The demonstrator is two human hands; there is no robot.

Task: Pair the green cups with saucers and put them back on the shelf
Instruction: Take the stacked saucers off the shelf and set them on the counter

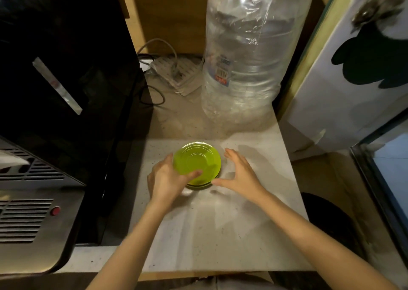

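A small stack of green saucers (pixel 197 161) rests on the pale speckled counter (pixel 209 228), its top saucer bright lime. My left hand (pixel 164 180) grips the top saucer at its left and near edge, thumb lying over the rim. My right hand (pixel 240 174) hovers just right of the stack, fingers spread, thumb close to the lower saucers' rim, holding nothing. No green cup is in view.
A large clear plastic bag of bottles (pixel 247 53) stands behind the saucers. A black appliance (pixel 61 73) and a metal vented box (pixel 28 219) fill the left. A power strip with cables (pixel 172 72) lies at the back. White panels (pixel 353 80) stand at the right.
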